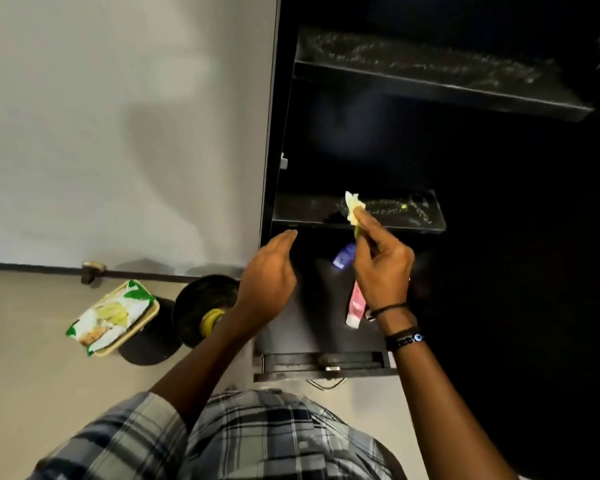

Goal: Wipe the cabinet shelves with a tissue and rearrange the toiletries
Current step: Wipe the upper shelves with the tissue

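Observation:
A black cabinet stands open before me with a dusty upper shelf (430, 69) and a dusty middle shelf (305, 211). My right hand (383, 268) pinches a crumpled yellowish tissue (353, 207) just in front of the middle shelf's front edge. My left hand (269, 282) hovers beside it with relaxed fingers, holding nothing. Below the hands, on the dark lower level, lie a blue-purple tube (343, 256) and a pink-and-white tube (355, 308), both partly hidden by my right hand.
A pulled-out drawer front with a metal handle (326, 382) sits below the tubes. On the floor at left stand a black bin (205, 299) with something yellow inside and a green-white wipes pack (111, 315) on a tray. A pale wall fills the left.

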Action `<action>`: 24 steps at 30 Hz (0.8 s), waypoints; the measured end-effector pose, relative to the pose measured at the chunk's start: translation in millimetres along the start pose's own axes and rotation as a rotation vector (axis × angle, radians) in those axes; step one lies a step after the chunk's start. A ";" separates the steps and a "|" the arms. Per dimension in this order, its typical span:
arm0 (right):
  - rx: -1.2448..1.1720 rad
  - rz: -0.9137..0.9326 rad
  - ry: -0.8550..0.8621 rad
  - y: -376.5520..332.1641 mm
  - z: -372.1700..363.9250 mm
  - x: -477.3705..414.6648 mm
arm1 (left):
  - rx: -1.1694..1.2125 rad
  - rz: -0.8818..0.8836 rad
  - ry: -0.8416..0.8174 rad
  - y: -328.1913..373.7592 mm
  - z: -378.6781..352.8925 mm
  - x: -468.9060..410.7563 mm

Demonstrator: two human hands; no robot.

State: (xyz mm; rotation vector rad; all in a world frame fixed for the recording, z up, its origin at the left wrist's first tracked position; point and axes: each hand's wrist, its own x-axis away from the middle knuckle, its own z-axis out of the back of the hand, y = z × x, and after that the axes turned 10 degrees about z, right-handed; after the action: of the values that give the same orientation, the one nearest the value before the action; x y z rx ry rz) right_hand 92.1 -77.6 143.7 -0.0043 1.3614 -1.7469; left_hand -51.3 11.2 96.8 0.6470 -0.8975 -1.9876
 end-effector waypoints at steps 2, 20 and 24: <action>0.165 0.074 0.011 5.5 7.0 -17.8 | -0.015 -0.042 -0.001 10.7 8.4 -10.7; 0.651 0.304 -0.825 17.8 -73.8 -8.3 | -0.105 -0.072 -0.179 10.9 34.8 -36.4; 0.731 0.207 -0.734 45.3 -41.2 -30.2 | -0.148 -0.057 -0.206 6.5 34.4 -39.5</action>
State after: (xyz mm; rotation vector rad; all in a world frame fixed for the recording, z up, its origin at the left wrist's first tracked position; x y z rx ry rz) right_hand 118.3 -26.3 106.9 -0.0871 0.1646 -1.7196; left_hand -52.3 54.4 127.2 0.3937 -0.8504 -2.1773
